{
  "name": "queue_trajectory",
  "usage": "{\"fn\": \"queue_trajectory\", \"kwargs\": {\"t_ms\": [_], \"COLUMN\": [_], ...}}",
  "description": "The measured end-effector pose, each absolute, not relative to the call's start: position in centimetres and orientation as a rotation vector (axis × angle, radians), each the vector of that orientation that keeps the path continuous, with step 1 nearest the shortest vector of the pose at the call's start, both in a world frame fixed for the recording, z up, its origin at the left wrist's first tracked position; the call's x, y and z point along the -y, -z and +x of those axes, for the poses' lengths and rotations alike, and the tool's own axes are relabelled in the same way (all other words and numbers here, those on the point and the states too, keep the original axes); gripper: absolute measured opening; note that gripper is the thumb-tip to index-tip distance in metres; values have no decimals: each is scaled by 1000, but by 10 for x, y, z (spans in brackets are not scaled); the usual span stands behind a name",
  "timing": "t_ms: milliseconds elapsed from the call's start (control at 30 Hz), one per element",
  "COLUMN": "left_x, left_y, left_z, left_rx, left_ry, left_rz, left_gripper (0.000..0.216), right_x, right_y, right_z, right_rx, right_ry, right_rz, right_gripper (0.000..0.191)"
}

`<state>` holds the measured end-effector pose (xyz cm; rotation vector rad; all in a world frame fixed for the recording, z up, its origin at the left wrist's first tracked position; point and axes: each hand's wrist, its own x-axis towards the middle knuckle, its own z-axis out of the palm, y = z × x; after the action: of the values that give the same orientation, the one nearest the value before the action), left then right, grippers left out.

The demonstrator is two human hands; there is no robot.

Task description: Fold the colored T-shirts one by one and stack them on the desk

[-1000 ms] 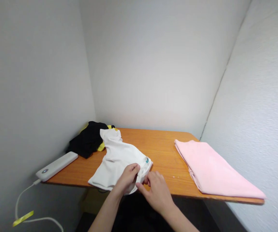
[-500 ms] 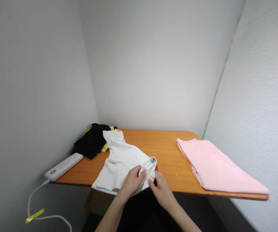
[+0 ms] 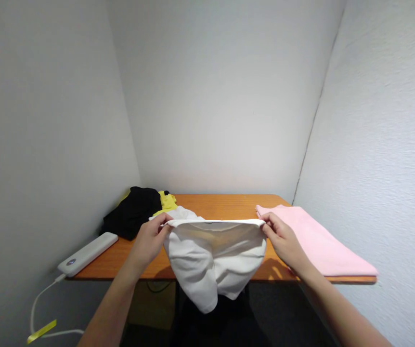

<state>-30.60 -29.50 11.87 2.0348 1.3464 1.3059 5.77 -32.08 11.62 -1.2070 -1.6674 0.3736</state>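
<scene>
A white garment [image 3: 193,255] hangs between my two hands, its band-like edge pulled straight across and its opening facing me. The loose cloth drops below the near table edge in soft folds, with a crease down the middle. At the left end of the band, my left hand [image 3: 152,236] pinches the cloth between thumb and fingers. My right hand [image 3: 281,238] grips the opposite end the same way. More white cloth [image 3: 184,213] lies on the table behind the band. Whether the garment is a shirt or pants, I cannot tell.
Black cloth [image 3: 133,209] and yellow cloth [image 3: 167,201] are heaped at the back left of the wooden table [image 3: 225,205]. A white power bank [image 3: 88,253] with a white cable [image 3: 34,306] lies at the left edge. Folded pink fabric [image 3: 319,243] covers the right side, near the wall.
The bunched white garment has been lifted off the table's front. My hands have moved apart, left and right, and stretched its edge between them.
</scene>
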Motion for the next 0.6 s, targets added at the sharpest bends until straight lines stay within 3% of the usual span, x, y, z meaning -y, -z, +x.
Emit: {"fn": "queue_trajectory", "kwargs": {"t_ms": [200, 400, 600], "left_x": [285, 287, 253], "left_y": [-148, -204, -270], "left_z": [-306, -303, -318], "left_rx": [-1383, -1806, -1915], "left_ry": [-1510, -2014, -2407], "left_rz": [2115, 2181, 2297], "left_gripper": [24, 16, 38], "right_x": [318, 320, 316], "right_y": [-166, -234, -311], "right_z": [61, 57, 67], "right_rx": [1734, 1897, 1613], "right_ry": [7, 704, 1215], "right_rz": [-1296, -1271, -1312], "right_gripper": [22, 37, 52]}}
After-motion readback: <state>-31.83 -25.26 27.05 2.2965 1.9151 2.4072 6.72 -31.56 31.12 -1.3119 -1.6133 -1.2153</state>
